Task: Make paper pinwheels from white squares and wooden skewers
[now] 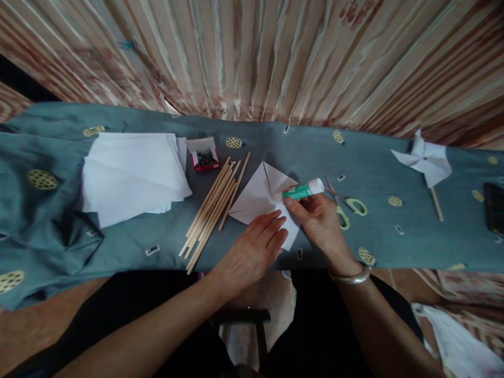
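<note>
A white paper square (251, 193), with slits running in from its corners, lies on the cloth in front of me. My left hand (255, 241) rests flat on its lower part, fingers stretched out. In my right hand (318, 218) is a green and white glue stick (301, 190), its tip touching or just over the middle of the paper. Scissors (356, 206) with pale green handles lie just right of that hand, partly hidden behind it. Left of the square, several wooden sticks (212, 210) lie in a loose bundle.
A stack of white paper (132, 170) lies at the left. Behind the sticks stands an opened small red box (205, 160) of dark metal pieces. A finished paper pinwheel (427, 160) lies far right, near a dark object (494, 207). A pleated curtain (252, 58) hangs behind the table.
</note>
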A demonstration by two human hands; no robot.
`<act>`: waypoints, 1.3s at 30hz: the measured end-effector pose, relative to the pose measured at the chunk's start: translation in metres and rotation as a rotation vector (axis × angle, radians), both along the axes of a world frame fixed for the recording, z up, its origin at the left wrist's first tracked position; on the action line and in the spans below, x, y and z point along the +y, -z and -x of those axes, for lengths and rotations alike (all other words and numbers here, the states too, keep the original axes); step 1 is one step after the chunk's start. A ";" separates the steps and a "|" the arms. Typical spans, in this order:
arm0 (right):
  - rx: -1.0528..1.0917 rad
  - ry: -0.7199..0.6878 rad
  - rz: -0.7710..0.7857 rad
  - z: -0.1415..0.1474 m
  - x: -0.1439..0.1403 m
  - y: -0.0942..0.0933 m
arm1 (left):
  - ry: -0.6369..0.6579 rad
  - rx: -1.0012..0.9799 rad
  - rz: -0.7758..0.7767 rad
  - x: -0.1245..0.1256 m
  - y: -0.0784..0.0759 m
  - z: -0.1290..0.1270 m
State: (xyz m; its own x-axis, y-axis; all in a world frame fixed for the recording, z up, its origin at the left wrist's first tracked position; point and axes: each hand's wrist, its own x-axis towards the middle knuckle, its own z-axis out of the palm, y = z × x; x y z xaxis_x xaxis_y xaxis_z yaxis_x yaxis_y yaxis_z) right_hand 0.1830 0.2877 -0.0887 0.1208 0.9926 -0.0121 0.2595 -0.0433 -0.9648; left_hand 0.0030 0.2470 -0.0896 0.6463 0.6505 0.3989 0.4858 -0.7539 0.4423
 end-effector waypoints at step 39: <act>-0.626 -0.038 -0.113 0.013 -0.004 -0.016 | 0.009 0.001 0.037 0.000 0.014 -0.008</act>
State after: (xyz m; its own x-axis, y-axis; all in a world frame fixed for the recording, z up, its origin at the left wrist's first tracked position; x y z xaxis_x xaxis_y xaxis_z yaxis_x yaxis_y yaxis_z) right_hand 0.1703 0.2833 -0.0729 0.0354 0.9874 0.1544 0.7753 0.0703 -0.6277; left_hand 0.0108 0.2469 -0.1035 0.6529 0.6588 0.3737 0.4794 -0.7415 0.4695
